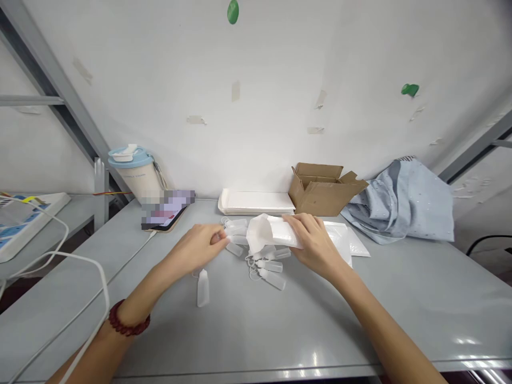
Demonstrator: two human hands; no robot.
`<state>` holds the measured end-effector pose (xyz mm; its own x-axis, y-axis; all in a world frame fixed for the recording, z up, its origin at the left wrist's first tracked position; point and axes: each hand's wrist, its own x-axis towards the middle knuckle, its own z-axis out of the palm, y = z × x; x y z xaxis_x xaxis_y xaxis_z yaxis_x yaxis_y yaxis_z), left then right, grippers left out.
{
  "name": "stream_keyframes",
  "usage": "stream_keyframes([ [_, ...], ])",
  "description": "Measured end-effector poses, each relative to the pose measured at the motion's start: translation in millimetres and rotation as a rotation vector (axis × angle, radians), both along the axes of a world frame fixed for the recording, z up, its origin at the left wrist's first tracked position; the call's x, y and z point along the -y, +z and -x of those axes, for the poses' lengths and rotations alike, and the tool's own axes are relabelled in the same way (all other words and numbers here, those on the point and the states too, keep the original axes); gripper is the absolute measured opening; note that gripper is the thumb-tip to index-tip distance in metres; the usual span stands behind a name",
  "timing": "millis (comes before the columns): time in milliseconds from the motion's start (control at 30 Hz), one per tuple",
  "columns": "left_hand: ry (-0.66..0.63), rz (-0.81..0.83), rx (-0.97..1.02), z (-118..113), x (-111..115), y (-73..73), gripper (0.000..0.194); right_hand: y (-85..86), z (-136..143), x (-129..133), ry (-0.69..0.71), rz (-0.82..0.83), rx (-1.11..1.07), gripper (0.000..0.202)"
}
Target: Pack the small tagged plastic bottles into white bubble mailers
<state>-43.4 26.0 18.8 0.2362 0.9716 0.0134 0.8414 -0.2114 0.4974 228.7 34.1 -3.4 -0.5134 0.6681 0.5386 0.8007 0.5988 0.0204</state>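
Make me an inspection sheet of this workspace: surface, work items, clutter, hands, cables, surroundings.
Surface: grey table, smooth-looking, with bright reflections near the front edge.
Work items: small bottles piled loosely, one lying apart; an open-mouthed white envelope; a white stack at the back.
Clutter: cup, phone, open box, crumpled cloth.
Hands: right hand grips the envelope; left hand is at the bottles, hold unclear.
Cables: white cable from the phone toward the near left; black cable past the right edge.
Surroundings: wall with tape scraps and green patches; metal frame at left.
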Motion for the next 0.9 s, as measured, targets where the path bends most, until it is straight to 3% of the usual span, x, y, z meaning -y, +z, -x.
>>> stream_keyframes([
  [100, 0.068, 0.095, -0.365, 8.2, 1.5, -1.7, 0.035, 1.0, -3.0, -0.6, -0.031, 0.017, 0.002, 0.055],
  [167, 0.097, 0.122, -0.479, 10.6, 3.1, -2.1, 0.037, 1.4, -3.6, -0.1, -0.040, 0.015, 0.006, 0.056],
  [367, 0.004, 0.246, -0.441, 15.7, 0.4, -4.2, 0.028, 1.9, -3.3, 0.5, -0.054, 0.017, 0.017, 0.055],
  [533, -0.105, 0.478, -0.200, 17.3, -2.6, -9.8, 0.016, 1.4, -2.2, 0.5, -0.044, 0.037, 0.015, 0.054],
  [633, -0.138, 0.546, 0.021, 13.9, -0.5, -2.8, 0.016, 0.9, -1.5, 0.9, -0.034, 0.048, 0.021, 0.056],
  [800, -0.196, 0.410, 0.467, 9.6, 1.5, 16.0, 0.020, -0.7, -1.2, -0.3, -0.042, 0.074, 0.027, 0.056],
  [900, -0.133, 0.251, 0.732, 8.6, -1.5, 15.8, 0.024, -2.3, -1.8, -1.7, -0.041, 0.091, 0.018, 0.055],
])
